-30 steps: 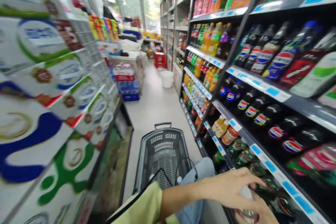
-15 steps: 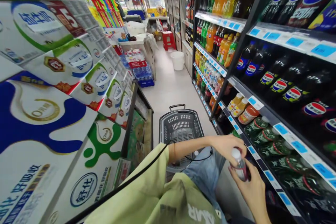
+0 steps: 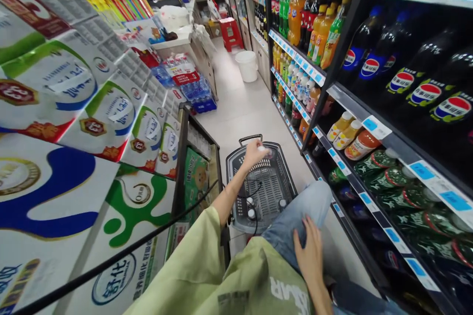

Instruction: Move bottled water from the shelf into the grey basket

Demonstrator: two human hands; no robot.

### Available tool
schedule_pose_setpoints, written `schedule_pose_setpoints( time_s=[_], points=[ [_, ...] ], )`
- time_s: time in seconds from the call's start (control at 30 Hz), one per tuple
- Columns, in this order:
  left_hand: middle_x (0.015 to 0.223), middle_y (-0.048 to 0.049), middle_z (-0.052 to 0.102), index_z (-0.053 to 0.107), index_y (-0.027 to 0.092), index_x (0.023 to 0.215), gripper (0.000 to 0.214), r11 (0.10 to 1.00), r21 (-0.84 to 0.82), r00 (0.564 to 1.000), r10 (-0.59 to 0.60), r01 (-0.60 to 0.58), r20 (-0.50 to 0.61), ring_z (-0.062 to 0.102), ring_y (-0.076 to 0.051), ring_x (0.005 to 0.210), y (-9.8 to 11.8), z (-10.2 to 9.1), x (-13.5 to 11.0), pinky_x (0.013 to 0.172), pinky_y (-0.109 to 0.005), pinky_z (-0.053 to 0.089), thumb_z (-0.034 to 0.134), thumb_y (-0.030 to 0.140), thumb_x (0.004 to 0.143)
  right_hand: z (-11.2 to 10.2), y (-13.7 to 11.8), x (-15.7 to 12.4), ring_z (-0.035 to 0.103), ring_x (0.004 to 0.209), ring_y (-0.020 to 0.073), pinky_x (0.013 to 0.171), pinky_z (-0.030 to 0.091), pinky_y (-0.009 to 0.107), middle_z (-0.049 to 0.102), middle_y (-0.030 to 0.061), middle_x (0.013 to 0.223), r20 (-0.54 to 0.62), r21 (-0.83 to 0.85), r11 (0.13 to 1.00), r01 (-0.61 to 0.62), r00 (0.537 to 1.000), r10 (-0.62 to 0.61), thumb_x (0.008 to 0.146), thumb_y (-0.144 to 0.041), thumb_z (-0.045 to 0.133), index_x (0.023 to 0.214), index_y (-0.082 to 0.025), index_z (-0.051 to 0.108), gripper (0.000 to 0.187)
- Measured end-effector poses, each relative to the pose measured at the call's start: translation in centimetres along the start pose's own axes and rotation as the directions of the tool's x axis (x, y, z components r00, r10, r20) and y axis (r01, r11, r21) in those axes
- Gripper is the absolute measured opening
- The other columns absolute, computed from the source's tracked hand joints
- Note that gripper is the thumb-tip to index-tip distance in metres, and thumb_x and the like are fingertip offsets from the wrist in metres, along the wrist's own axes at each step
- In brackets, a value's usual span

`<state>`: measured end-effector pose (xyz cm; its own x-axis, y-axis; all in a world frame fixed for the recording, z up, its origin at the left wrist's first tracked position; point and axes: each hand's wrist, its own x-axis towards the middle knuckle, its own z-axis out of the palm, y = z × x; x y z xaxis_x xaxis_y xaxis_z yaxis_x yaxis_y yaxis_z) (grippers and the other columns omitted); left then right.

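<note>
A shopper's left hand holds a bottle at the 12 o'clock end of a gray basket on a store's aisle floor, fingers clamped around it near its white cap. The handle rises just beyond, on the far side; whether the bottle touches the basket's wall cannot be told from this angle. Inside the basket, two white caps sit close to each other at 7 o'clock, while a third cap shows at 4 o'clock, well apart from the pair.

At 5 o'clock, the shopper's right hand rests on a leg in blue jeans, fingers apart and grasping nothing. A light green shirt fills 6 o'clock.

Milk cartons stand stacked at 9 o'clock. Shelves line the aisle at 3 o'clock, with cola at 2 o'clock, juice at 3 o'clock and green bottles lying at 4 o'clock. Up the aisle at 12 o'clock, a white bucket stands in front of a red stool; shrink-wrapped water is piled at 11 o'clock, beside a counter.
</note>
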<state>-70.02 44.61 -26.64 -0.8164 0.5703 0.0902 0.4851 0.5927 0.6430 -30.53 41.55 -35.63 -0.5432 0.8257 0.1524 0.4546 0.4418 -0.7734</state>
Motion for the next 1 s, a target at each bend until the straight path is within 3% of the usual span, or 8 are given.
schedule_pose_setpoints(
  time_s=[0.1, 0.2, 0.37, 0.5, 0.6, 0.73, 0.87, 1.0],
  points=[
    [0.100, -0.0061, 0.067, 0.062, 0.018, 0.092, 0.017, 0.982, 0.146, 0.991, -0.129, 0.122, 0.038, 0.060, -0.022, 0.097, -5.3, 2.2, 0.9, 0.090, -0.032, 0.048, 0.071, 0.026, 0.080, 2.1, -0.2, -0.7, 0.049, 0.150, 0.0369, 0.121, 0.043, 0.063, 0.054, 0.0202, 0.164, 0.023, -0.065, 0.997, 0.045, 0.999, -0.044, 0.111, -0.043, 0.042, 0.150, -0.016, 0.061, 0.050],
    [0.104, -0.0079, 0.066, 0.064, 0.017, 0.096, 0.018, 0.947, 0.242, 0.962, -0.245, 0.210, 0.124, 0.060, -0.023, 0.099, -10.3, 4.4, 0.6, 0.090, -0.031, 0.048, 0.070, 0.027, 0.082, 2.3, -0.1, -1.2, 0.045, 0.152, 0.0372, 0.121, 0.042, 0.065, 0.049, 0.0183, 0.168, 0.033, -0.117, 0.991, 0.060, 0.998, -0.057, 0.112, -0.037, 0.043, 0.156, -0.020, 0.054, 0.049],
    [0.100, -0.0086, 0.066, 0.067, 0.016, 0.096, 0.019, 0.901, 0.336, 0.893, -0.368, 0.274, 0.258, 0.062, -0.025, 0.101, -17.0, 7.9, -1.9, 0.094, -0.032, 0.050, 0.072, 0.024, 0.080, 1.7, -0.2, -1.6, 0.045, 0.151, 0.0393, 0.115, 0.045, 0.063, 0.048, 0.0193, 0.169, 0.081, -0.183, 0.982, 0.050, 0.996, -0.035, 0.111, -0.033, 0.043, 0.159, -0.022, 0.050, 0.050],
    [0.109, -0.0111, 0.067, 0.072, 0.015, 0.107, 0.033, 0.860, 0.415, 0.818, -0.453, 0.297, 0.354, 0.065, -0.028, 0.104, -21.1, 10.8, -4.4, 0.099, -0.035, 0.052, 0.075, 0.026, 0.076, 1.6, -0.6, -1.8, 0.045, 0.152, 0.0414, 0.114, 0.044, 0.065, 0.047, 0.0211, 0.168, 0.096, -0.221, 0.975, 0.030, 0.995, -0.008, 0.110, -0.031, 0.041, 0.159, -0.021, 0.050, 0.051],
    [0.112, -0.0128, 0.067, 0.074, 0.014, 0.114, 0.044, 0.837, 0.460, 0.753, -0.501, 0.296, 0.426, 0.067, -0.030, 0.106, -23.4, 12.9, -6.1, 0.101, -0.037, 0.052, 0.078, 0.030, 0.073, 1.5, -0.8, -1.9, 0.045, 0.152, 0.0427, 0.113, 0.044, 0.065, 0.048, 0.0224, 0.167, 0.113, -0.247, 0.969, 0.030, 0.994, -0.002, 0.109, -0.029, 0.041, 0.158, -0.021, 0.050, 0.051],
    [0.112, -0.0147, 0.068, 0.077, 0.015, 0.112, 0.041, 0.821, 0.503, 0.680, -0.533, 0.270, 0.504, 0.065, -0.034, 0.113, -25.4, 15.8, -7.9, 0.108, -0.042, 0.050, 0.079, 0.032, 0.074, 1.1, -1.0, -2.0, 0.045, 0.152, 0.0432, 0.112, 0.043, 0.064, 0.048, 0.0243, 0.165, 0.139, -0.278, 0.960, 0.025, 0.990, 0.015, 0.108, -0.027, 0.041, 0.156, -0.018, 0.050, 0.050],
    [0.120, -0.0193, 0.067, 0.076, 0.013, 0.113, 0.041, 0.799, 0.547, 0.622, -0.566, 0.251, 0.541, 0.063, -0.037, 0.120, -26.3, 18.1, -8.8, 0.108, -0.044, 0.050, 0.077, 0.032, 0.078, 0.9, -1.5, -1.7, 0.046, 0.150, 0.0428, 0.112, 0.043, 0.063, 0.048, 0.0254, 0.163, 0.144, -0.303, 0.953, 0.014, 0.989, 0.031, 0.107, -0.027, 0.041, 0.154, -0.017, 0.051, 0.049],
    [0.127, -0.0228, 0.064, 0.072, 0.011, 0.121, 0.046, 0.767, 0.595, 0.585, -0.603, 0.240, 0.542, 0.062, -0.039, 0.121, -26.1, 18.8, -9.0, 0.100, -0.043, 0.052, 0.073, 0.033, 0.081, 1.0, -1.9, -1.4, 0.046, 0.149, 0.0425, 0.112, 0.043, 0.063, 0.048, 0.0242, 0.164, 0.138, -0.312, 0.950, -0.002, 0.989, 0.047, 0.107, -0.028, 0.041, 0.152, -0.017, 0.053, 0.049]
  ],
)
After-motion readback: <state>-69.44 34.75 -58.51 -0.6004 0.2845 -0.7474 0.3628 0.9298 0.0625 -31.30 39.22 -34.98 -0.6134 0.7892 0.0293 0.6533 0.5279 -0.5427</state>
